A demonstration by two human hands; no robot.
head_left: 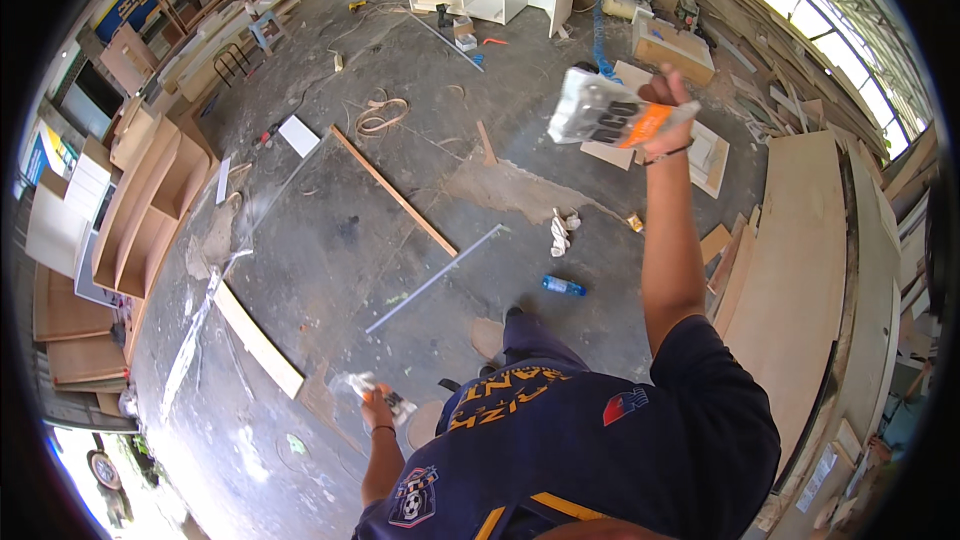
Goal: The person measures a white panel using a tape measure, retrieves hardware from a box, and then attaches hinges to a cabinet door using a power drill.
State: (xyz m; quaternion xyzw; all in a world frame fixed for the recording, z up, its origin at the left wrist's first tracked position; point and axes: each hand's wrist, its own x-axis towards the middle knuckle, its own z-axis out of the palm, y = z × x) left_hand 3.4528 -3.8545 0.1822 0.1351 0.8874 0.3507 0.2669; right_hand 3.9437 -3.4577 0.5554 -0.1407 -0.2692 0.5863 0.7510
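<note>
My right hand (672, 112) is raised at the upper right, its fingers closed on the end of a plastic packet (606, 112). The packet is greyish-white with an orange panel and dark lettering; what it contains cannot be made out. Low at my left side, my left hand (377, 408) is closed around a crumpled, see-through plastic bag (354, 383). Some whitish and dark material sticks out by the fingers, too small to name. On the floor between my arms lie a blue plastic bottle (564, 286) and a crumpled white cloth or wrapper (562, 232).
A brown wooden strip (393, 190), a grey metal strip (434, 278) and a pale board (258, 342) lie across the floor. A white cabinet (485, 2) stands ahead. Curved wooden shelving (150, 210) is at the left; large wooden panels (795, 270) line the right.
</note>
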